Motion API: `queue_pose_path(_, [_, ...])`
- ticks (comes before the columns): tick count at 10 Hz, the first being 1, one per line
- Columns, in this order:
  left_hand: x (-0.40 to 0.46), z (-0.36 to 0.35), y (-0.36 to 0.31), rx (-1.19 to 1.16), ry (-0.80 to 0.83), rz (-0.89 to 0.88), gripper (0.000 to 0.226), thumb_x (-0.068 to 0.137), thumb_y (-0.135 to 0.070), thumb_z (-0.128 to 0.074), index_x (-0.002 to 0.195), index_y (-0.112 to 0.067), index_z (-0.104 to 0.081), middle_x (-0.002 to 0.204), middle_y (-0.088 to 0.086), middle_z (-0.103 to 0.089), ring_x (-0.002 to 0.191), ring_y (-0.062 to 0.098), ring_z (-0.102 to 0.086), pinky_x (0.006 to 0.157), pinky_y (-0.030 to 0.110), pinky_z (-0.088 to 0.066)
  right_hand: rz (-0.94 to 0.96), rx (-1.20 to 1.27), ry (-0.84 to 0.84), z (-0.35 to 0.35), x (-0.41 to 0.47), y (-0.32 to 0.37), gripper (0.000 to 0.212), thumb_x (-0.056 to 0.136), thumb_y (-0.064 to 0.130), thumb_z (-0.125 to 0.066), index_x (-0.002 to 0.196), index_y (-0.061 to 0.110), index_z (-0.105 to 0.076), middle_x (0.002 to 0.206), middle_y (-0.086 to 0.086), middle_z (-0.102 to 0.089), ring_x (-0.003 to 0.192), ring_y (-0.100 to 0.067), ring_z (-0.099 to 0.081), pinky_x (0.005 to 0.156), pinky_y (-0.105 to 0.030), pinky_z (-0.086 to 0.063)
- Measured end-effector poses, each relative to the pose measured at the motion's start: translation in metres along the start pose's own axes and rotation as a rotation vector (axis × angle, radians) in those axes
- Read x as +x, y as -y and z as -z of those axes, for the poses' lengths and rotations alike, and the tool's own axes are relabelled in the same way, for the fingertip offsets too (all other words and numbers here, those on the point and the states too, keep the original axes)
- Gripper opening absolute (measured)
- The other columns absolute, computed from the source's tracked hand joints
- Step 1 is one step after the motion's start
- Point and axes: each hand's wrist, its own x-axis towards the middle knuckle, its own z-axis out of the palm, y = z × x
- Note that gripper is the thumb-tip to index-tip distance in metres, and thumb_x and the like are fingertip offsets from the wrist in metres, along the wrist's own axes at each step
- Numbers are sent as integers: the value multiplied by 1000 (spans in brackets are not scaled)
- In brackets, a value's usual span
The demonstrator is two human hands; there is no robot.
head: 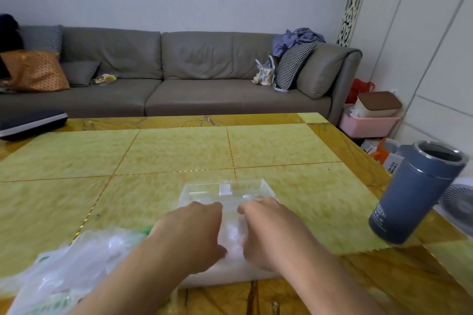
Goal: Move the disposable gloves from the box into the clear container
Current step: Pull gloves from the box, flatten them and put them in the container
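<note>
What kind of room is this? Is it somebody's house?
Most likely a living room in a home. A long grey sofa with cushions stands against the wall, a handbag sits on it, and the person works at a low yellow-tiled table in front of it.

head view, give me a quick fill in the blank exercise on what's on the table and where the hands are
1. Both hands, left and right, reach into the clear ____ in front of the person.
2. The blue-grey flask stands at the table's ____ edge.
3. The flask has no lid, so its top is ____.
4. The couch behind the table is ____ in colour.

Missing words: container; right; open; grey
</note>
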Motion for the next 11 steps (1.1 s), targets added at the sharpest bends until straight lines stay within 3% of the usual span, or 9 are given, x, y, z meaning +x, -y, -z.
queue_pose_path(1, [-6,1,-8,57,-29,65,26,94,-39,-64,102,-23,-45,87,-8,-50,78,17,-53,56,27,-34,-25,-17,57,3,0,4,29,88,7,-59,114,16,-65,122,-3,-58,100,-28,-65,70,-34,-53])
queue_pose_path(2, [-1,-4,-11,39,-3,106,24,94,-28,-64,88,-21,-42,82,-7,-46,75,17,-52,53,26,-32,-45,-68,101,8,-2,7,12,85,3,-56,82,14,-55,98,-4,-50,73,-23,-55,51,-29,-34])
queue_pose_path(4, [23,-4,-14,-27,232,147,27,91,-24,-69,77,-17,-47,71,-3,-50,55,11,-47,49,23,-36,-109,-95,242,15,-2,16,16,83,-2,-56,76,11,-49,98,-9,-45,61,-22,-43,48,-28,-29])
queue_pose_path(5, [29,-2,-17,-34,336,138,29,94,-33,-69,109,-11,-57,71,-2,-51,62,15,-53,58,24,-41,-149,-138,366,16,9,18,27,91,4,-58,118,6,-59,134,-17,-42,72,-26,-51,54,-30,-37])
queue_pose_path(6, [29,-3,-13,-5,357,132,56,97,-34,-65,137,0,-46,72,-1,-52,70,18,-55,61,24,-42,-145,-147,403,17,19,16,48,95,12,-59,142,8,-52,141,-18,-43,73,-24,-52,66,-33,-47])
queue_pose_path(7, [30,-9,-11,39,290,147,54,98,-26,-62,141,2,-45,102,6,-67,94,21,-67,71,25,-46,-134,-120,403,10,30,14,35,96,18,-65,128,7,-62,130,-16,-57,85,-25,-57,80,-35,-53])
queue_pose_path(8, [34,-16,-9,128,285,165,60,100,-23,-58,146,6,-34,128,10,-64,120,23,-63,92,27,-47,-163,-86,391,4,35,14,22,92,18,-66,111,8,-59,111,-13,-56,78,-23,-57,76,-35,-53])
queue_pose_path(10, [25,-7,-3,-32,239,65,28,101,-36,-60,109,-9,-61,106,5,-67,88,19,-54,75,26,-40,-142,-100,355,2,29,15,18,94,14,-58,77,13,-53,83,-7,-54,83,-28,-57,76,-36,-50])
queue_pose_path(11, [19,-3,-2,-58,245,55,26,106,-34,-51,118,-12,-58,101,-1,-55,91,18,-51,74,26,-39,-143,-53,298,0,22,11,21,98,22,-62,79,15,-56,82,-4,-56,74,-24,-57,66,-32,-47])
